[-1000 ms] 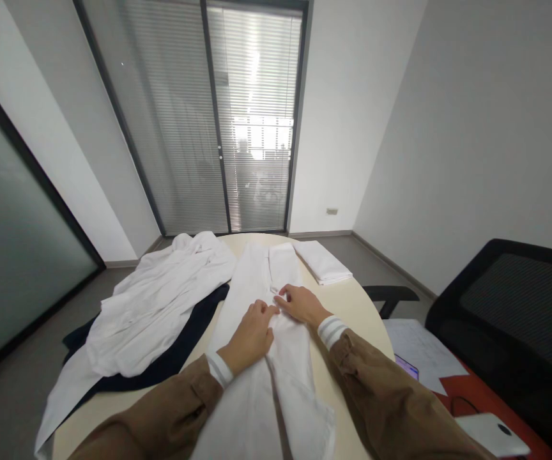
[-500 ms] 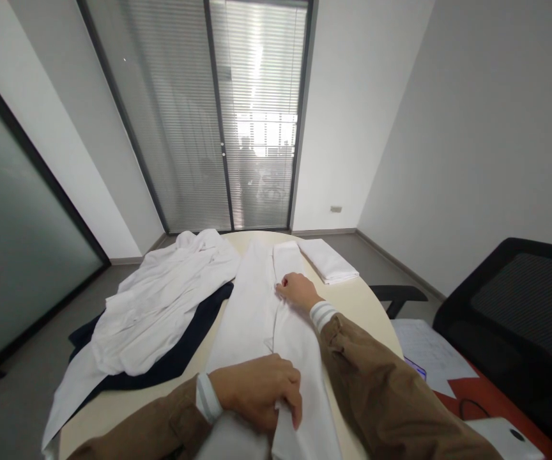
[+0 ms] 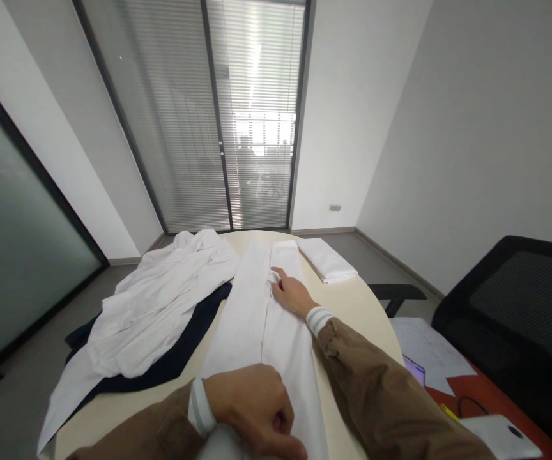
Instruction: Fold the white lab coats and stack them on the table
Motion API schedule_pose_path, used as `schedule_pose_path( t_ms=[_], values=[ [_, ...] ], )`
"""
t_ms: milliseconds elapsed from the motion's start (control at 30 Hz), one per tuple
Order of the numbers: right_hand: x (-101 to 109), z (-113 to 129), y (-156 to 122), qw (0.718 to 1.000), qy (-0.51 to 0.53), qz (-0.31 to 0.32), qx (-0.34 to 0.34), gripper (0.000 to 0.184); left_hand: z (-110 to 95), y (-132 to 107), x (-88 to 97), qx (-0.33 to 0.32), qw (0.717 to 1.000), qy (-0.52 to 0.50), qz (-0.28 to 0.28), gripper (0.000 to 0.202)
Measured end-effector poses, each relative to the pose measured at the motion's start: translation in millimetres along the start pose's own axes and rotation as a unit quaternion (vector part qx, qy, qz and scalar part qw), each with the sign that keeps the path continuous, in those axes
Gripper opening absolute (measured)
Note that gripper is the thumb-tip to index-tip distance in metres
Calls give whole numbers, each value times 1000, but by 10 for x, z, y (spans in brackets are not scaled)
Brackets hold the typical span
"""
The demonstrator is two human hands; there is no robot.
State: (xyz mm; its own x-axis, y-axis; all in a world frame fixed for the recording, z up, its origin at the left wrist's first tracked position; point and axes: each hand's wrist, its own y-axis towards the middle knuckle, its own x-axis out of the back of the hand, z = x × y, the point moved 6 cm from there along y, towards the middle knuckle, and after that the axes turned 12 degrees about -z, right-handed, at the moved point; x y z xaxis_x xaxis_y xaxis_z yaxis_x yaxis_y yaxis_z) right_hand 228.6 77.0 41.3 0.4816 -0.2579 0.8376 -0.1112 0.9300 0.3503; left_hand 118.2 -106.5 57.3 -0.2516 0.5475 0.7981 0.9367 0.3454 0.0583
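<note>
A long white garment (image 3: pixel 242 319) lies down the middle of the round table, its two sides meeting along a seam. My left hand (image 3: pixel 254 409) is closed over the near part of the garment with its fingers curled under. Cloth shows around the fist, though the fingertips are hidden. Farther up, my right hand (image 3: pixel 294 295) rests on the garment's right side near the seam. Its index finger is stretched out and apart from the others, touching small creases in the cloth.
Left on the table (image 3: pixel 352 313) sits a rumpled white garment pile (image 3: pixel 146 300) over dark blue cloth (image 3: pixel 175 358). A folded white cloth (image 3: pixel 328 260) lies at the far right edge. Beyond are a black chair (image 3: pixel 510 306), papers (image 3: pixel 429 348) and a phone (image 3: pixel 414 369).
My right hand has loosened its pinch and spread its fingers on the cloth. My left hand has moved slightly down and turned, and the loose flap at the seam now lies flatter.
</note>
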Motion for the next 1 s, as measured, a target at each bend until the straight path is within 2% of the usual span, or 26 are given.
schedule_pose_path(
  t_ms=[100,300,367,467,533,600,800,933,1000],
  values=[
    [-23,30,3,998,-32,15,59,40,10,19,-29,32,997,62,-10,41],
    [-54,-8,110,998,-39,13,52,30,127,81,-220,3,989,145,-20,45],
    [-29,5,161,997,-39,-4,71,30,127,101,-231,-25,987,157,-30,48],
    [-3,53,227,987,-62,-18,148,29,6,126,-139,-102,979,160,-72,53],
    [-13,70,265,976,-82,-4,200,29,-107,123,-38,-152,971,152,-109,61],
    [-20,69,309,968,-101,11,230,29,-175,106,29,-173,966,148,-126,69],
    [6,153,429,947,-171,0,274,26,-120,56,-18,-151,975,141,-87,73],
    [-84,225,457,943,-160,22,290,26,-87,50,-35,-138,978,138,-77,76],
    [-128,229,471,943,-158,28,290,25,-61,54,-29,-119,980,142,-77,85]
  ],
)
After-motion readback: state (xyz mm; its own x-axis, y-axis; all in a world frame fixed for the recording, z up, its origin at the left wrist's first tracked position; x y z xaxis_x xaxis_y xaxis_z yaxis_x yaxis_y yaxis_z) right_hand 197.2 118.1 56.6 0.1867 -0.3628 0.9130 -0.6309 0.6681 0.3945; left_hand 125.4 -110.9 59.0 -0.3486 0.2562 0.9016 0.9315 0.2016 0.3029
